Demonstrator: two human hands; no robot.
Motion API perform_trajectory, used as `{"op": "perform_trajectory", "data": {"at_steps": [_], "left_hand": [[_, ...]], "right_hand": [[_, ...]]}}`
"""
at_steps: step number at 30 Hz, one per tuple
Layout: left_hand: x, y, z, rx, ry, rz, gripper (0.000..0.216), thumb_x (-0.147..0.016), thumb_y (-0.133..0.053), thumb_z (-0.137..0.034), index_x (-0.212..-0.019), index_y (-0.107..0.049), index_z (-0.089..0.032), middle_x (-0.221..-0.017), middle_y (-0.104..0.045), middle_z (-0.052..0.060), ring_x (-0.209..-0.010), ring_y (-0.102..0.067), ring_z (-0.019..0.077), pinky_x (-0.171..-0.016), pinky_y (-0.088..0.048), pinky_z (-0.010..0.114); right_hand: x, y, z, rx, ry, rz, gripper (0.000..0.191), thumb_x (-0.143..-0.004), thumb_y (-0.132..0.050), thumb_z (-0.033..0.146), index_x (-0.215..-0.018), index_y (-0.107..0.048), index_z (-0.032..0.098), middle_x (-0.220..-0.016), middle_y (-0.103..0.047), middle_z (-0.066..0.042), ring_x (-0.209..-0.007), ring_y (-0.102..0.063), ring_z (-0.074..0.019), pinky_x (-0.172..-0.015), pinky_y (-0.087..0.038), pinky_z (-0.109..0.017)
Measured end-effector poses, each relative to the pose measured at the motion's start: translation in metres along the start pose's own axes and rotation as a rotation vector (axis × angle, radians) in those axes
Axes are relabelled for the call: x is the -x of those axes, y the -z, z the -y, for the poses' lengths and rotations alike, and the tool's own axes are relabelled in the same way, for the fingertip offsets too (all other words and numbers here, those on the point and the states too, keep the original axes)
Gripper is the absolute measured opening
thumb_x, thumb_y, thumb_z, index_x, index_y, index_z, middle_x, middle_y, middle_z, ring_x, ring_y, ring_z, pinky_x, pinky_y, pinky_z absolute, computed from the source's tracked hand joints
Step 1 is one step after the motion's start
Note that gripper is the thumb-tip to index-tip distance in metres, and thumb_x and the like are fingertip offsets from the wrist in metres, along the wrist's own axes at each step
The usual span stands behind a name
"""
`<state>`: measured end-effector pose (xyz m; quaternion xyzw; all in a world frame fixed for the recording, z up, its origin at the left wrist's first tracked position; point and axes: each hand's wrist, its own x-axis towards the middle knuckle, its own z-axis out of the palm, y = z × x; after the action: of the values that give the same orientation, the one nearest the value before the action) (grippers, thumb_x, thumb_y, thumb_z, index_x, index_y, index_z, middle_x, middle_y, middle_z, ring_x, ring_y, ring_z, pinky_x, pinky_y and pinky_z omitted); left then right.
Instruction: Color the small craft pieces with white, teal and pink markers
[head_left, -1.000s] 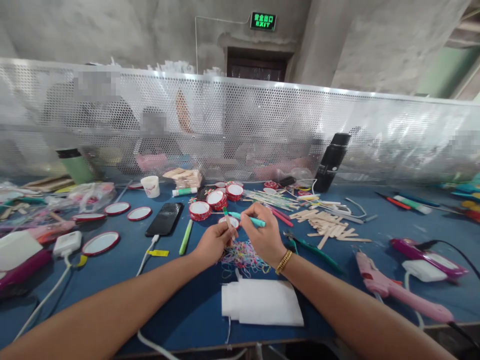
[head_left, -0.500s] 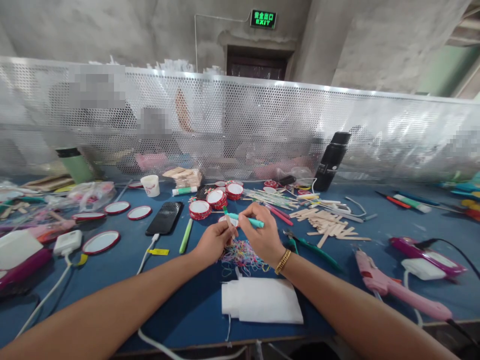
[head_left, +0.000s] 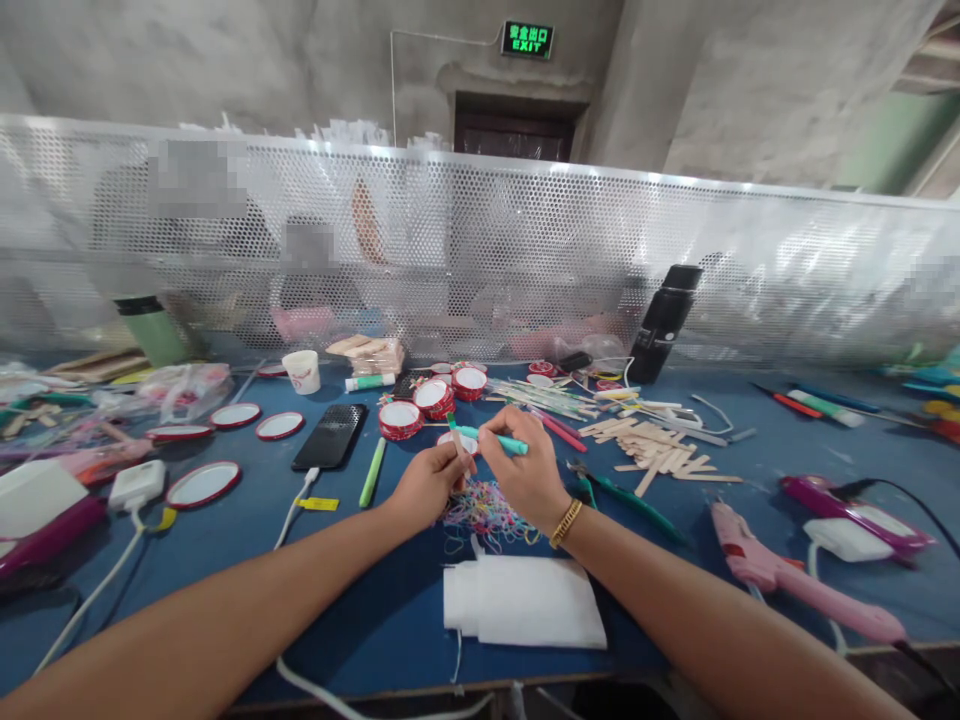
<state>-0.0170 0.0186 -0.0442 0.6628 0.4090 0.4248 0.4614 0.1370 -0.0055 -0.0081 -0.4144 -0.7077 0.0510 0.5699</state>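
Pinched in my left hand (head_left: 429, 482) is a wooden craft stick (head_left: 456, 436), held upright, its top end coloured green. My right hand (head_left: 523, 462) grips a turquoise marker (head_left: 504, 441) like a pen, its tip pointing left at the stick's upper part. Whether the tip touches the wood I cannot tell. Under both hands lies a tangle of multicoloured strings (head_left: 491, 515). Just beyond them is a white round lid (head_left: 469, 441), partly hidden. A folded white cloth pouch (head_left: 536, 600) lies nearer to me.
Red-rimmed lids (head_left: 400, 418) stand in stacks behind my hands. To the right are loose craft sticks (head_left: 667, 447), green-handled pliers (head_left: 637, 503), a pink glue gun (head_left: 802, 580) and a black bottle (head_left: 665, 325). Leftward lie a phone (head_left: 330, 437) and a green pen (head_left: 372, 473). A perforated metal screen (head_left: 525, 260) borders the table.
Both hands stay almost in place, with the marker still against or close to the stick's top. Behind the screen, a blurred person has shifted slightly.
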Motion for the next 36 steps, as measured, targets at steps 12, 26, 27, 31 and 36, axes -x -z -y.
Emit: {"op": "perform_trajectory", "data": {"at_steps": [12,26,27,31,36], "left_hand": [[-0.0008,-0.0009,0.0027,0.022,0.028,-0.01,0.04,-0.075,-0.06,-0.056,-0.071,-0.059,-0.017,-0.052,-0.048,-0.004,-0.045,-0.035,0.0087,-0.047,-0.022,0.024],[-0.0003,-0.0013,0.0016,0.011,0.019,-0.011,0.039,-0.077,-0.06,-0.055,-0.072,-0.06,-0.016,-0.051,-0.047,-0.004,-0.045,-0.034,0.0086,-0.047,-0.021,0.024],[-0.0001,-0.0012,0.0013,0.011,0.019,-0.008,0.039,-0.077,-0.059,-0.055,-0.072,-0.06,-0.016,-0.051,-0.047,-0.004,-0.044,-0.034,0.0085,-0.047,-0.021,0.024],[0.0004,-0.0006,0.0003,0.002,0.008,-0.002,0.039,-0.077,-0.058,-0.055,-0.07,-0.058,-0.016,-0.052,-0.049,-0.004,-0.044,-0.034,0.0082,-0.046,-0.021,0.024],[-0.0003,-0.0003,0.0012,0.001,0.012,0.001,0.038,-0.078,-0.058,-0.053,-0.072,-0.059,-0.016,-0.052,-0.049,-0.004,-0.044,-0.035,0.0086,-0.047,-0.021,0.024]], "right_hand": [[-0.0012,-0.0003,0.0,-0.008,-0.009,-0.017,0.02,-0.085,-0.055,0.02,-0.066,-0.05,0.022,-0.064,-0.058,0.002,-0.066,-0.051,-0.0161,-0.074,-0.036,-0.034],[-0.0014,0.0011,0.0001,-0.021,-0.021,-0.027,0.021,-0.086,-0.054,0.019,-0.066,-0.049,0.022,-0.063,-0.057,0.003,-0.065,-0.05,-0.0152,-0.074,-0.036,-0.033],[-0.0013,0.0013,0.0001,-0.022,-0.02,-0.028,0.02,-0.086,-0.054,0.019,-0.066,-0.049,0.022,-0.064,-0.057,0.003,-0.067,-0.05,-0.0155,-0.074,-0.036,-0.033],[-0.0002,0.0006,0.0001,-0.002,0.0,-0.002,0.02,-0.085,-0.054,0.019,-0.066,-0.049,0.022,-0.065,-0.058,0.003,-0.07,-0.051,-0.0162,-0.076,-0.035,-0.033],[-0.001,0.0005,0.0006,0.012,-0.012,-0.021,0.02,-0.086,-0.054,0.019,-0.066,-0.049,0.022,-0.064,-0.058,0.003,-0.067,-0.05,-0.0154,-0.075,-0.035,-0.033]]}}
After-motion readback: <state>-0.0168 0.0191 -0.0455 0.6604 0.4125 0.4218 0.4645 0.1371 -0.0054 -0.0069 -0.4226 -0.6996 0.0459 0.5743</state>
